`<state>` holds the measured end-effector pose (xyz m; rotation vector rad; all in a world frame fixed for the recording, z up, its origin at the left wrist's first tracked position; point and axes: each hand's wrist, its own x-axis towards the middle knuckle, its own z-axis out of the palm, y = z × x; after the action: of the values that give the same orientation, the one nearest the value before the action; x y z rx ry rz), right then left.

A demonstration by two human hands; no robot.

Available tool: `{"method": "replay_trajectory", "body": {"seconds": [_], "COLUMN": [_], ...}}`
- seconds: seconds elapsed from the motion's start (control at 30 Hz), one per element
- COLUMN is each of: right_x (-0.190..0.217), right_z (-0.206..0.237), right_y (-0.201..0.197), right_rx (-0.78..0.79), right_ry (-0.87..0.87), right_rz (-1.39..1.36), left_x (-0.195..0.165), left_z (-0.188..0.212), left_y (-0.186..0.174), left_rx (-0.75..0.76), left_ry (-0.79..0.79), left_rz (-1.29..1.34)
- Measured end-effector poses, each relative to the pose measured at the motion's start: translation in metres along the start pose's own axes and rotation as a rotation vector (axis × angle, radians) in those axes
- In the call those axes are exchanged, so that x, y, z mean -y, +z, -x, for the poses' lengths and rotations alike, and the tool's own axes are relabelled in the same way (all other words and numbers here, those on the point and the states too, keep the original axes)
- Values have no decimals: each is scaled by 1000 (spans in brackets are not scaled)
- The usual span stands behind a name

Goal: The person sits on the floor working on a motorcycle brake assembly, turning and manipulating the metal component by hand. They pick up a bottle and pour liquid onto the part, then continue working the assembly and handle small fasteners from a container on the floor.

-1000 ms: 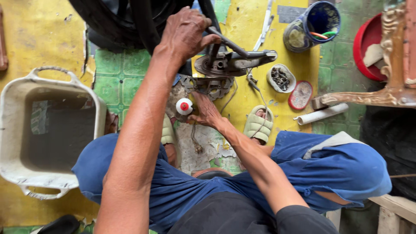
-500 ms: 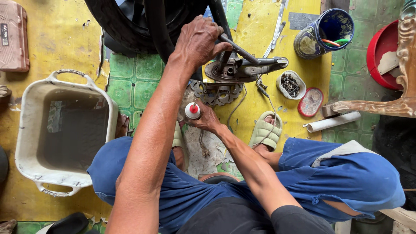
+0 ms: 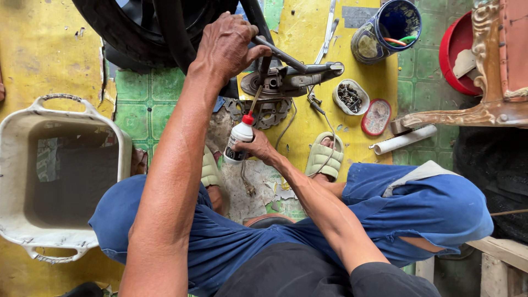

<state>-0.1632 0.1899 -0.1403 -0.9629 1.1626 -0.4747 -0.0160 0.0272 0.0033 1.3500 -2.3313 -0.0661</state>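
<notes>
My left hand (image 3: 228, 47) reaches far forward and grips a dark metal rod on a greasy metal assembly (image 3: 286, 80) lying on the yellow floor. My right hand (image 3: 259, 148) holds a small white squeeze bottle (image 3: 238, 141) with a red cap. The bottle's thin nozzle slants up to the round hub of the assembly. A toothed metal disc (image 3: 264, 113) lies just under the assembly. A black tyre (image 3: 137, 27) stands right behind my left hand. My knees in blue shorts fill the lower part of the view.
A dirty white plastic tub (image 3: 66, 176) sits at the left. To the right are a small dish of screws (image 3: 350, 98), a red lid (image 3: 377, 116), a blue can (image 3: 385, 27), a white pipe (image 3: 404, 140), a red bowl (image 3: 456, 55) and a carved wooden leg (image 3: 473, 113). My feet are in pale green sandals (image 3: 324, 157).
My right hand has tilted the bottle so that its nozzle now points up at the metal assembly. My left hand keeps its grip on the rod.
</notes>
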Motion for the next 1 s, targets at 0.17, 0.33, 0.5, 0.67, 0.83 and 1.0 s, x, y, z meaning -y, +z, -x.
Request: {"method": "replay_trajectory", "body": {"seconds": [0.17, 0.33, 0.5, 0.67, 0.83, 1.0], "right_x": [2, 7, 8, 8, 14, 23], "right_z": [8, 8, 4, 3, 3, 5], "right_y": [-4, -9, -14, -14, -9, -6], "right_rx": [54, 104, 155, 187, 232, 242], "right_ry": [111, 109, 81, -12, -14, -21], "right_rz": [-192, -307, -388, -496, -662, -718], "left_x": [0, 0, 1, -1, 1, 0], "left_z": [0, 1, 0, 1, 2, 0], "left_y": [1, 2, 3, 5, 4, 4], "left_rx": [-5, -2, 12, 9, -1, 16], "left_ry": [-3, -6, -8, -24, -9, -18], "left_rz": [-9, -12, -20, -24, -31, -23]}}
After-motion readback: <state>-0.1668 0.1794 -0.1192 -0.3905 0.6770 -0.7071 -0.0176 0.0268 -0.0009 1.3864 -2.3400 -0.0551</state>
